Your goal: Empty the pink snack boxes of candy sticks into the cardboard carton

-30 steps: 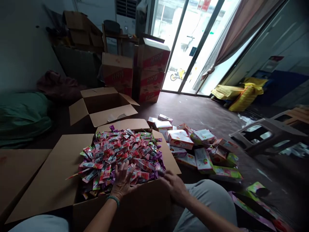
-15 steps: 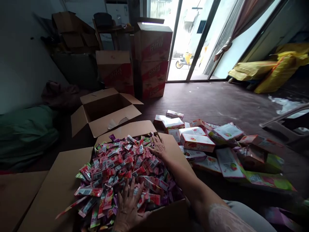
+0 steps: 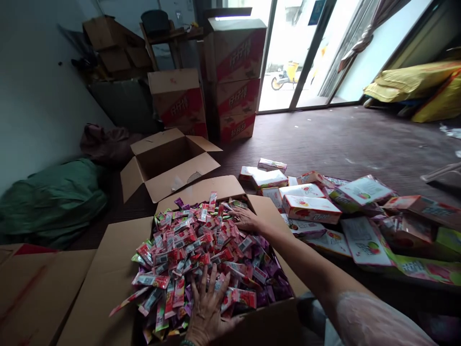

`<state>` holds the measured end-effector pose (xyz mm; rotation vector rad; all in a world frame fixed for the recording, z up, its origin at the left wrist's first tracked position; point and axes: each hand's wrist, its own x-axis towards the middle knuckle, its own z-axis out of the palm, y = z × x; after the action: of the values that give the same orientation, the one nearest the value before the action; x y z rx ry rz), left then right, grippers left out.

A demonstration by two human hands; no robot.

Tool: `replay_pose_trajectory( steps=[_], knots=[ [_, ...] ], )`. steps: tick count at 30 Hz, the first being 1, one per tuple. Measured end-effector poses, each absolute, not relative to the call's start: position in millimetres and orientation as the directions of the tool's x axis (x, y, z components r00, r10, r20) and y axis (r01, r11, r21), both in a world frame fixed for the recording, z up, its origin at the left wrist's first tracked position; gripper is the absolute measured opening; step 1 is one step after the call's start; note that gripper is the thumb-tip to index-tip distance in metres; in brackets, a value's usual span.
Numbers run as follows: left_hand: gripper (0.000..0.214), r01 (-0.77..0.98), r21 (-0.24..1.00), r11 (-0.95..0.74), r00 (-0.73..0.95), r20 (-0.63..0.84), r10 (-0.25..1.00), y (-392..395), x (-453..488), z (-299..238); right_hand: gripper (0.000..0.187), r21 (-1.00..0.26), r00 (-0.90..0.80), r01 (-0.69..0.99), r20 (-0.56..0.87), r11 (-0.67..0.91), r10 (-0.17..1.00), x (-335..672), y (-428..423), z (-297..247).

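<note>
A big open cardboard box (image 3: pixel 108 254) is heaped with small plastic sachets (image 3: pixel 194 240), mostly red and pink, with purple and green ones at the edges. My left hand (image 3: pixel 209 307) lies palm down on the near side of the heap, its fingers spread over the sachets. At the far right corner of the box, my right hand (image 3: pixel 245 218) rests on the sachets with fingers stretched towards the middle. Neither hand grips a sachet that I can see. Several sachets stick out on the left side of the heap.
An empty open carton (image 3: pixel 169 163) stands beyond the box. To the right lies a pile of printed retail boxes (image 3: pixel 311 209). Stacked red-and-brown cartons (image 3: pixel 237 91) stand by the glass door. Green cloth (image 3: pixel 54 202) lies left, yellow sacks (image 3: pixel 414 84) far right.
The view has shifted, so most things sit further right. My right hand has turned so its fingers point more inward across the sachets. My left hand stays on the near side of the heap.
</note>
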<state>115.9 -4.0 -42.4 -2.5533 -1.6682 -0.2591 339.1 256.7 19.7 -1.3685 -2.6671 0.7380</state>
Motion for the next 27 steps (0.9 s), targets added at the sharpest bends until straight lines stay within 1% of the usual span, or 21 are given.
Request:
replay_pose_trajectory(
  steps=[2, 4, 5, 7, 8, 9, 11, 12, 14, 15, 17, 18, 19, 20, 23, 24, 27],
  knots=[
    [0.1, 0.891, 0.006, -0.455, 0.436, 0.273, 0.857, -12, 116, -38, 0.072, -0.527, -0.652, 0.714, -0.259, 0.461, 0.713, 352, 248, 35],
    [0.1, 0.876, 0.035, -0.481, 0.436, 0.367, 0.822, -18, 113, -29, 0.083, -0.585, -0.635, 0.71, -0.291, 0.392, 0.716, 361, 243, 48],
    [0.098, 0.878, 0.07, -0.474, 0.408, 0.412, 0.815, -17, 110, -23, 0.085, -0.596, -0.623, 0.709, -0.279, 0.377, 0.731, 361, 242, 53],
    [0.087, 0.897, 0.14, -0.42, 0.309, 0.482, 0.82, 0, 99, -2, 0.079, -0.585, -0.612, 0.702, -0.203, 0.406, 0.765, 353, 246, 63],
    [0.081, 0.913, 0.16, -0.376, 0.254, 0.498, 0.829, 17, 91, 12, 0.075, -0.556, -0.612, 0.702, -0.15, 0.445, 0.777, 344, 251, 68],
    [0.073, 0.932, 0.154, -0.33, 0.211, 0.51, 0.834, 41, 81, 28, 0.071, -0.512, -0.621, 0.701, -0.097, 0.496, 0.778, 332, 257, 72],
    [0.065, 0.953, 0.092, -0.287, 0.215, 0.46, 0.862, 101, 59, 61, 0.065, -0.4, -0.675, 0.679, -0.011, 0.616, 0.738, 305, 271, 77],
    [0.067, 0.963, 0.058, -0.265, 0.223, 0.387, 0.895, 134, 48, 75, 0.065, -0.342, -0.712, 0.658, 0.006, 0.671, 0.702, 291, 278, 77],
    [0.075, 0.968, 0.011, -0.249, 0.243, 0.18, 0.953, 192, 29, 88, 0.067, -0.251, -0.762, 0.632, -0.028, 0.733, 0.647, 266, 289, 71],
    [0.079, 0.97, 0.009, -0.241, 0.241, 0.053, 0.969, 214, 22, 87, 0.069, -0.228, -0.765, 0.637, -0.068, 0.737, 0.64, 258, 292, 64],
    [0.087, 0.985, 0.03, -0.173, 0.175, -0.192, 0.966, 236, 12, 71, 0.076, -0.222, -0.737, 0.675, -0.142, 0.704, 0.661, 252, 290, 45],
    [0.091, 0.992, 0.041, -0.123, 0.13, -0.267, 0.955, 236, 10, 57, 0.079, -0.232, -0.714, 0.698, -0.161, 0.677, 0.681, 254, 285, 34],
    [0.094, 0.996, 0.051, -0.076, 0.088, -0.3, 0.95, 231, 9, 42, 0.081, -0.243, -0.69, 0.721, -0.168, 0.649, 0.704, 258, 279, 22],
    [0.096, 0.998, 0.057, -0.036, 0.051, -0.295, 0.954, 222, 10, 28, 0.081, -0.252, -0.665, 0.742, -0.163, 0.621, 0.729, 264, 271, 10],
    [0.094, 0.999, 0.041, 0.027, -0.019, -0.177, 0.984, 196, 17, -3, 0.076, -0.246, -0.606, 0.785, -0.107, 0.569, 0.788, 280, 252, -16],
    [0.092, 0.999, 0.029, 0.043, -0.038, -0.166, 0.985, 192, 19, -8, 0.074, -0.238, -0.591, 0.794, -0.091, 0.559, 0.801, 282, 250, -22],
    [0.089, 0.996, 0.015, 0.088, -0.082, -0.215, 0.973, 198, 22, -13, 0.073, -0.227, -0.56, 0.817, -0.093, 0.53, 0.823, 280, 254, -31]
  ],
)
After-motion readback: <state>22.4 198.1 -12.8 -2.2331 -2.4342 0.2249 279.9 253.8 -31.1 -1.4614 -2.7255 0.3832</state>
